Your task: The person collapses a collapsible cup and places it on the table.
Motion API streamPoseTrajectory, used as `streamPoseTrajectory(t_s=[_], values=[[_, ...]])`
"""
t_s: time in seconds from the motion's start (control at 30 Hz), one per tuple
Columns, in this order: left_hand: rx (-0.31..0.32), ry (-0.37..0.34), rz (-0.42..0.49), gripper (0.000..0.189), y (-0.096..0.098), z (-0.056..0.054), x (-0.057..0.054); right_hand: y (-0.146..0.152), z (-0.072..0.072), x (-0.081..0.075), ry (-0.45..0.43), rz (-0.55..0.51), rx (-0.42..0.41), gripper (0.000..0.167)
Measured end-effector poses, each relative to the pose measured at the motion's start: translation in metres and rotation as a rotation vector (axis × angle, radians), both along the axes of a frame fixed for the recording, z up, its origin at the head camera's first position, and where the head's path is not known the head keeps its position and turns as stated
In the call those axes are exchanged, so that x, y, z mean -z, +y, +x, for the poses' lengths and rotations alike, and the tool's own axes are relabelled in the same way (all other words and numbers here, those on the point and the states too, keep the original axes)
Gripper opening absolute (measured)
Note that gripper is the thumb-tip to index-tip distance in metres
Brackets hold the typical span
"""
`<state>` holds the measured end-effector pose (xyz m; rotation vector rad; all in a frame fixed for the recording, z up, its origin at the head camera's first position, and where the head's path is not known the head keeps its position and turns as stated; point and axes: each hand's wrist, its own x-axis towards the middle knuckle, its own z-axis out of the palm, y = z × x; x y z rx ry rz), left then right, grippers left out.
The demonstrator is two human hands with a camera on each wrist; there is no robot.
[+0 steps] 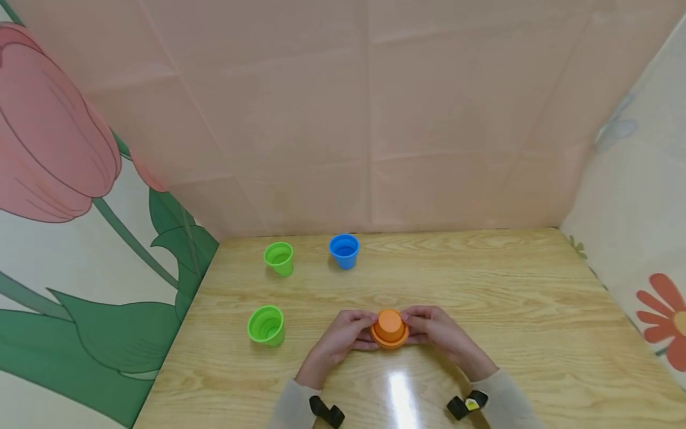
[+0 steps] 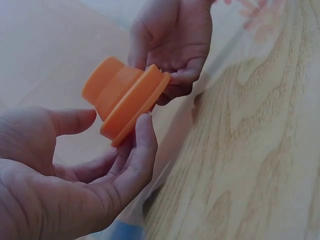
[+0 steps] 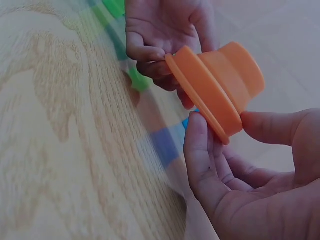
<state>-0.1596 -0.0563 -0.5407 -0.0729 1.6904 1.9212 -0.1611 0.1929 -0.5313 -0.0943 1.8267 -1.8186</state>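
Both hands hold an orange collapsible cup [image 1: 389, 326] between them, over the front middle of the table. Its narrow base faces up, its wide rim faces down, and its wall stands in steps, partly folded. From the left side, my left hand [image 1: 345, 336] pinches it with the thumb near the stepped wall and fingers under the rim. Opposite, my right hand [image 1: 438, 335] grips the other side the same way. Both wrist views show the orange cup [image 2: 127, 100] held above the wooden surface. The inside of the cup [image 3: 215, 90] is hidden.
On the wooden table [image 1: 509, 298], a green cup [image 1: 267, 326] stands left of the hands, with another green cup [image 1: 279, 258] behind it. A blue cup [image 1: 345, 251] stands near the back edge. A pinkish cloth [image 1: 370, 119] hangs behind the table.
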Motion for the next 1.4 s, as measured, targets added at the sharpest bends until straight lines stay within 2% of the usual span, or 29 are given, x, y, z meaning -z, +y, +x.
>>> streamPoseTrajectory(t_s=[0.4,0.83,1.0,1.17,1.4], values=[[-0.013,0.005,0.016,0.03,-0.001,-0.002,0.005,-0.008,0.0,-0.002,-0.001,0.047,0.017,0.042],[0.01,0.03,0.029,0.033,-0.001,0.0,-0.001,-0.009,0.002,-0.006,0.01,0.037,-0.009,0.045],[0.019,0.059,0.015,0.038,0.002,0.001,-0.006,-0.011,0.003,-0.01,0.089,0.064,0.001,0.04],[0.042,0.084,0.004,0.04,0.003,-0.002,-0.013,-0.014,0.004,-0.016,0.185,0.143,0.044,0.035],[0.082,0.061,-0.016,0.038,0.003,-0.005,-0.014,-0.015,0.008,-0.02,0.195,0.218,0.095,0.033]])
